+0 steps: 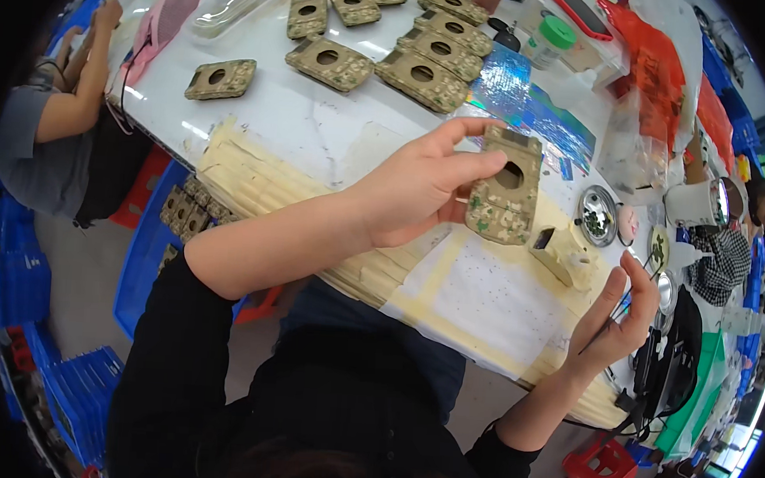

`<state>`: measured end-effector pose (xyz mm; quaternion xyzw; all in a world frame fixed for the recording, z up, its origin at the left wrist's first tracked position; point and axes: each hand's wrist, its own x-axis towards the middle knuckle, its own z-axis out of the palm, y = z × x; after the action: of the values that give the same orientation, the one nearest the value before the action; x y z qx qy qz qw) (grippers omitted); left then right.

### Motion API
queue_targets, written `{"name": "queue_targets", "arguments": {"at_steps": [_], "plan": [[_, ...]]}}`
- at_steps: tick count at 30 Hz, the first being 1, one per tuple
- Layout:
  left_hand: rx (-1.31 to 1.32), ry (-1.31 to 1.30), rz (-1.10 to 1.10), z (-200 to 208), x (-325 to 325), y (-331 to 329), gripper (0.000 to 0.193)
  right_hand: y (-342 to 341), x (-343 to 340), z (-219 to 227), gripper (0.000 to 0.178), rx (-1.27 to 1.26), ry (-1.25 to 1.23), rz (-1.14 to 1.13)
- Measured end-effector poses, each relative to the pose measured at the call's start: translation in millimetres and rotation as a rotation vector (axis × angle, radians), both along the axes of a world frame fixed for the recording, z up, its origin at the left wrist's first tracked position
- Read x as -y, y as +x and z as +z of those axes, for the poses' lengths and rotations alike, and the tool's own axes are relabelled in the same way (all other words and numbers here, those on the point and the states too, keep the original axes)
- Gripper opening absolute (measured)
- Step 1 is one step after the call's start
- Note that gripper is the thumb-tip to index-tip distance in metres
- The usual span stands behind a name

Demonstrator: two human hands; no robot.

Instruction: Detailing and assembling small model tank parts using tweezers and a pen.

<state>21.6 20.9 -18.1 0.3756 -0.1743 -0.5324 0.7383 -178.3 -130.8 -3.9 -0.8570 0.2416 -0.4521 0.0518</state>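
Note:
My left hand [412, 184] grips a toy tank hull [507, 207] by its sides, thumb on top near the round hole. The hull has a tan, green and brown camouflage pattern and is held above the table. My right hand [619, 315] is curled around a thin dark pointed tool [602, 333], either tweezers or a fine brush; I cannot tell which. That hand is apart from the hull. Between them stands a beige tape-wrapped block [561, 260]. A speckled white paper sheet [476, 288] lies below, and a round metal dish [598, 215] holds small dark bits.
Several camouflage hulls [330, 63] stand at the back of the white table [275, 127]. Shiny blue film [531, 103], a green-capped jar [552, 41] and red plastic bags [660, 68] are at the back right. Another person [47, 131] sits at the left. A blue crate [140, 268] holds more hulls.

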Motion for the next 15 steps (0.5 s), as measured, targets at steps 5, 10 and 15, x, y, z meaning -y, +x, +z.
{"name": "queue_targets", "arguments": {"at_steps": [5,10,15], "plan": [[0.299,0.155,0.348,-10,-65,31,0.046,1,-1,-2,0.011,0.078,0.089,0.002],[0.644,0.239,0.394,-13,-76,52,0.048,5,-4,-2,0.010,0.130,0.086,0.031],[1.135,0.347,0.406,-16,-73,67,0.049,2,2,-4,0.010,0.161,0.075,0.025]]}}
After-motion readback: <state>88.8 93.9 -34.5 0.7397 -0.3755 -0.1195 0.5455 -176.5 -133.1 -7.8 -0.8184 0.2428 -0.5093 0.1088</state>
